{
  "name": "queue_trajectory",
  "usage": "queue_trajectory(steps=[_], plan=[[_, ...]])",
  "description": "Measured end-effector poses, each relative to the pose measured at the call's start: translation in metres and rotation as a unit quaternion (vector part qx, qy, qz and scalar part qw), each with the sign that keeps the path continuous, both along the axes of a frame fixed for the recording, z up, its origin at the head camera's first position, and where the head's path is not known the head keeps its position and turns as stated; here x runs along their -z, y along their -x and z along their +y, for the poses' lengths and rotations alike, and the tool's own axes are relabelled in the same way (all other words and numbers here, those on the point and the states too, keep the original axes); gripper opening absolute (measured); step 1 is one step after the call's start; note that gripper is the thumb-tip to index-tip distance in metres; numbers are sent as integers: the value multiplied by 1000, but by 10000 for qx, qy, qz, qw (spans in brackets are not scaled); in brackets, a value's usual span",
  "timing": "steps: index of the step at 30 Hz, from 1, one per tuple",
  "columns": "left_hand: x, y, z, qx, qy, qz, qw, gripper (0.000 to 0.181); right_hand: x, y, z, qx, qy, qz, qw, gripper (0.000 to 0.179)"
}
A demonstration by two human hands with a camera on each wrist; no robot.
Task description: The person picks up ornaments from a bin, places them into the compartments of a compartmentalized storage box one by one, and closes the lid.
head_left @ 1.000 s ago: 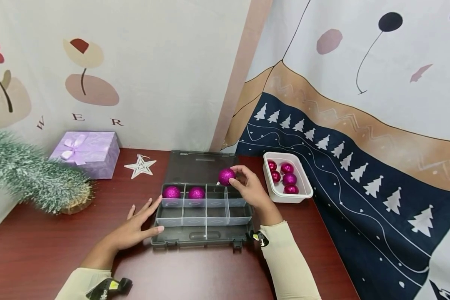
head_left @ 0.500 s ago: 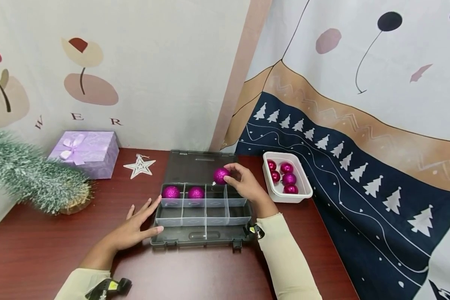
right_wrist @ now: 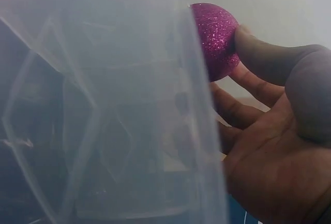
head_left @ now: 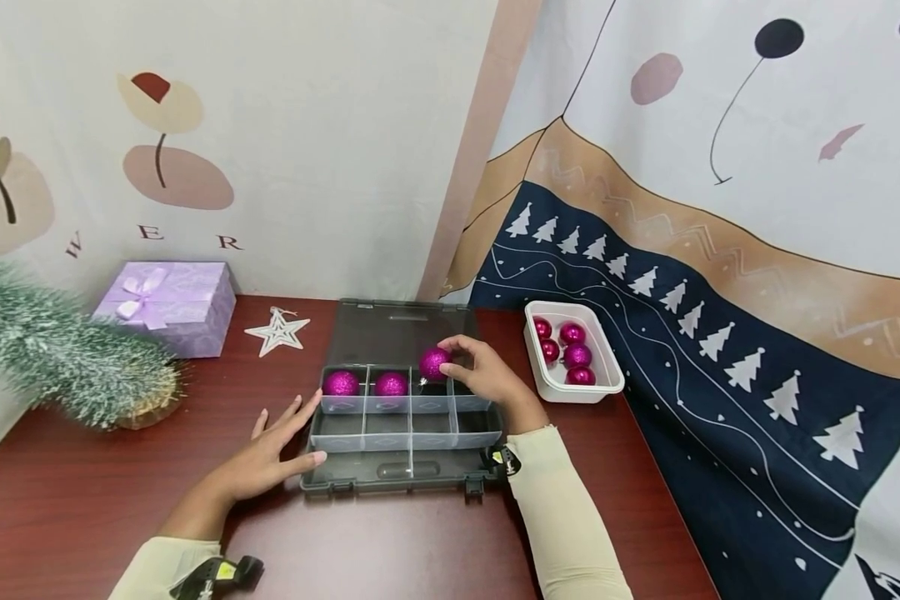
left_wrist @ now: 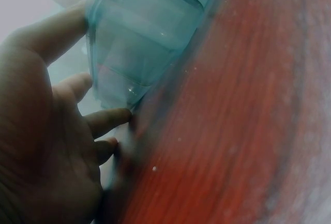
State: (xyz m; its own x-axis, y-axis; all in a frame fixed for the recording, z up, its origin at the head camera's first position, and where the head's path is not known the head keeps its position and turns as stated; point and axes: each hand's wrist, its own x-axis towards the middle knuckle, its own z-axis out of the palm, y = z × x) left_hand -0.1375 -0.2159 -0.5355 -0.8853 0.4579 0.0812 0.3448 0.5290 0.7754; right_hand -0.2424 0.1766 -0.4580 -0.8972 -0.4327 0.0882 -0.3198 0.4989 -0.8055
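My right hand [head_left: 487, 375] pinches a glittery magenta Christmas bauble [head_left: 434, 364] between thumb and fingers, right over the third compartment of the back row. In the right wrist view the bauble [right_wrist: 214, 40] shows beyond a translucent divider [right_wrist: 114, 105]. Two like baubles sit in the first [head_left: 341, 383] and second [head_left: 392, 384] back-row compartments of the grey divided box [head_left: 390, 468]. That box lies with its lid [head_left: 397, 333] folded back. With fingers spread, my left hand [head_left: 266, 458] rests against the box's left side; the left wrist view shows its fingertips at the wall [left_wrist: 145, 38].
A white tub [head_left: 607, 385] with several red and magenta baubles stands right of the box. Behind on the left are a white star [head_left: 278, 332], a lilac gift box [head_left: 202, 312] and a frosted small tree [head_left: 67, 358]. A printed cloth [head_left: 645, 333] hangs along the right edge.
My right hand has moved left and then down with the bauble, from above the lid's right part to the third back-row compartment. My left hand has stayed at the box's side.
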Motion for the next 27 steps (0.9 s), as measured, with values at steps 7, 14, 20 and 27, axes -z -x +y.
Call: queue_trajectory(steps=[7,14,20,27], plan=[[0,0,0,21,19,36,10000,95,4,-4,-1,112,-165,21,9998,35],[-1,-1,1,2,-14,38,10000,95,9,-5,1,89,40,-45,9999,36],[-1,-2,1,0,-25,26,10000,95,16,-5,4,-65,154,-16,9999,37],[-2,-1,0,-3,-9,-12,10000,96,21,-5,4,-85,-42,17,10000,37]])
